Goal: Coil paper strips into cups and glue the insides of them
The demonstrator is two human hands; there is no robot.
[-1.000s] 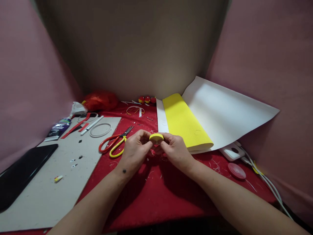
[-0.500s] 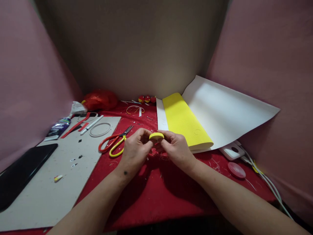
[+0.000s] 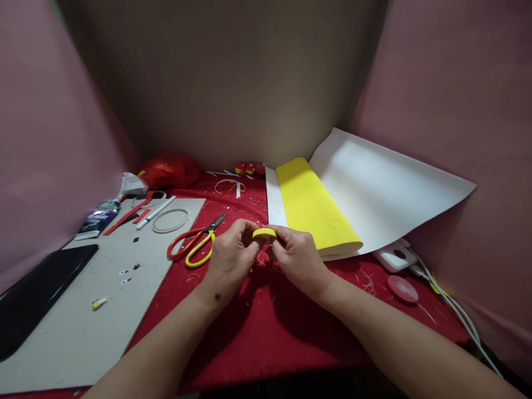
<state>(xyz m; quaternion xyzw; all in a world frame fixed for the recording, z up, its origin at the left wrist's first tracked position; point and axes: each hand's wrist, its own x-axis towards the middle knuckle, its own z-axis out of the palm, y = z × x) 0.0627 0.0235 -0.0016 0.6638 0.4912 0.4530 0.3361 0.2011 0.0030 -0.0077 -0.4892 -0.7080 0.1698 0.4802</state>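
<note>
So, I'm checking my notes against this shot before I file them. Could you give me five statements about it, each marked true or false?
1. The left hand and the right hand both hold the small yellow ribbed piece. True.
2. The scissors lie to the left of the yellow corrugated sheet. True.
3. The scissors are held in the right hand. False: they lie unheld, close to the left hand.
4. The pink disc lies on the red cloth. True.
5. The pink disc is left of the scissors. False: it lies well to their right.
</note>
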